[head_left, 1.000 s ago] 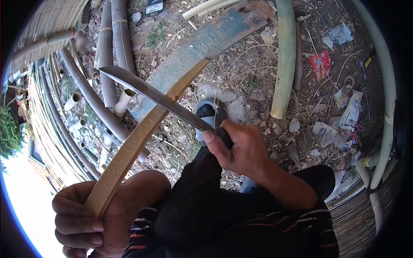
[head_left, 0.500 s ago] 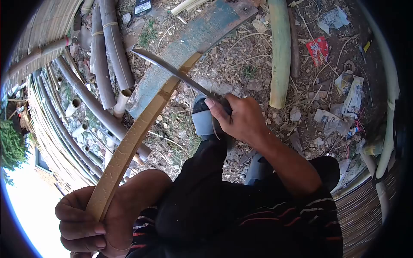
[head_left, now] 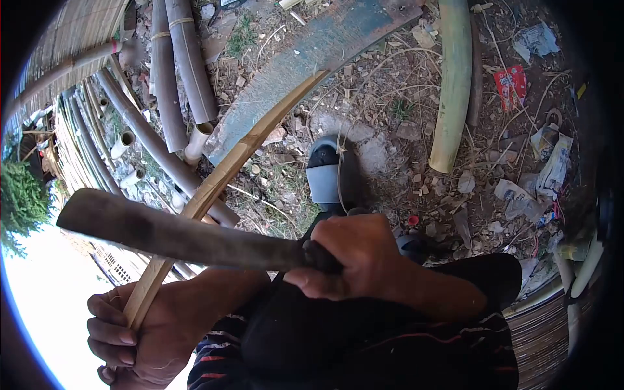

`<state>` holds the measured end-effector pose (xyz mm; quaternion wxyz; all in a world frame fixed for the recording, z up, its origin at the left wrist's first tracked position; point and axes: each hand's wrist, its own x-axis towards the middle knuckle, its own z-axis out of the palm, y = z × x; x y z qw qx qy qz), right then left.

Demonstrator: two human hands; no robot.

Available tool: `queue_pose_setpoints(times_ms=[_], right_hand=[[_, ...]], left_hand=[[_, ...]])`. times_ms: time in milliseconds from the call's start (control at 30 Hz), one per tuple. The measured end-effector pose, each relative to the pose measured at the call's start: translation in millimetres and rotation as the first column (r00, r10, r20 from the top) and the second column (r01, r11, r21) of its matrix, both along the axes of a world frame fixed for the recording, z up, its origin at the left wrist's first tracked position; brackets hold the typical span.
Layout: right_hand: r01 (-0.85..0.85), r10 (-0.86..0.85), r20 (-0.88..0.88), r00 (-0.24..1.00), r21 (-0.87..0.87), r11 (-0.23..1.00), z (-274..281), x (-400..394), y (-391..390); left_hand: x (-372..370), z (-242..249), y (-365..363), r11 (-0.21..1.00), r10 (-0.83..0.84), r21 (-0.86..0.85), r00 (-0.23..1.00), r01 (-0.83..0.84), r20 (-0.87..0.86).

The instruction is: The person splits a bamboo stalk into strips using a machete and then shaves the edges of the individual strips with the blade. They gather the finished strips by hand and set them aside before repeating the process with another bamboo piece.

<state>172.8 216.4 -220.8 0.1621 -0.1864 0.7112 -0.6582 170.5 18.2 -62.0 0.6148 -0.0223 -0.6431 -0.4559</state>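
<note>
Head view, going left to right. My left hand (head_left: pixel 140 335) sits near-left, fingers curled tight round the near end of a bamboo strip (head_left: pixel 224 172). That strip runs up and away to the right, its far end lying on a blue-grey plank (head_left: pixel 305 68) on the ground. Far-left I see a stack of grey bamboo poles (head_left: pixel 175 71), some with open cut ends, and more thin poles along the left edge. A big knife (head_left: pixel 175 234) crosses in front of the strip, blade pointing left, roughly level, over the strip just above my left hand; can't tell if blade touches strip. My right hand (head_left: pixel 354 257) is fisted on the knife handle, near-centre, above my dark trouser knee. Beyond it, a grey sandal (head_left: pixel 325 172) on dirt covered with chips and dry scraps. Further right, a green bamboo pole (head_left: pixel 452 84) lies running away from me. Far-right: litter, a red wrapper (head_left: pixel 510 84), white plastic bags (head_left: pixel 552 172).
</note>
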Motion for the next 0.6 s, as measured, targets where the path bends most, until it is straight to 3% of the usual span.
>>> queue_pose_setpoints(times_ms=[100, 133, 167, 200, 267, 300, 333, 400, 433, 500, 533, 567, 600], right_hand=[[-0.108, 0.1, -0.08, 0.992, -0.103, 0.989, 9.0, 1.8, -6.9], [-0.081, 0.085, 0.055, 0.995, -0.079, 0.994, -6.8, 6.8, -10.0], [-0.061, 0.069, 0.18, 0.981, -0.052, 0.997, -15.9, 7.6, -12.0], [-0.067, 0.076, 0.172, 0.982, -0.059, 0.996, -9.1, 9.0, -11.8], [-0.029, 0.03, 0.091, 0.995, -0.019, 0.999, 18.5, 12.9, -9.4], [-0.116, 0.114, -0.06, 0.992, -0.041, 0.992, 25.7, 1.4, -0.1], [-0.125, 0.123, -0.038, 0.992, -0.039, 0.991, 12.0, 7.2, -3.9], [-0.015, 0.018, 0.277, 0.961, -0.013, 1.0, -20.5, 10.6, -18.3], [0.004, -0.008, 0.035, 0.999, 0.109, 0.994, -19.1, 6.2, -18.4], [-0.026, 0.026, 0.001, 1.0, 0.061, 0.998, 4.3, 8.8, -7.4], [-0.053, 0.054, -0.025, 0.998, 0.023, 0.998, 15.1, 8.4, -2.0], [-0.078, 0.081, -0.173, 0.981, 0.026, 0.997, 19.0, 2.7, 3.7], [-0.081, 0.084, -0.153, 0.985, 0.031, 0.996, 5.1, 9.0, -1.2]], left_hand=[[-3.1, -5.4, 4.7, 0.999, 0.041, 0.011, 0.999, -0.041, -0.028], [-5.6, -6.7, 4.6, 0.998, 0.054, 0.025, 0.998, -0.053, -0.041], [-9.3, -8.9, 2.5, 0.981, 0.193, 0.004, 0.978, -0.193, -0.075], [-7.8, -10.0, -5.3, 0.96, 0.28, -0.02, 0.959, -0.281, -0.037], [-5.5, -11.8, -8.2, 0.97, 0.239, -0.029, 0.97, -0.24, -0.036], [-5.2, -15.0, -10.4, 0.969, 0.244, -0.028, 0.969, -0.246, -0.04], [-0.8, -14.7, -11.9, 0.971, 0.238, -0.022, 0.971, -0.238, -0.012], [2.9, -10.2, -15.6, 0.978, 0.209, 0.0, 0.978, -0.209, 0.013], [2.3, -8.9, -18.5, 0.981, 0.195, 0.007, 0.981, -0.195, -0.002], [9.1, -8.1, -24.7, 0.996, 0.091, 0.018, 0.996, -0.091, 0.01], [-2.2, -12.0, -12.7, 0.985, 0.171, -0.009, 0.985, -0.172, -0.036], [-4.0, -12.9, -12.4, 0.985, 0.173, -0.008, 0.985, -0.173, -0.026], [-2.8, -10.6, -11.6, 0.99, 0.144, 0.006, 0.989, -0.144, -0.018]])
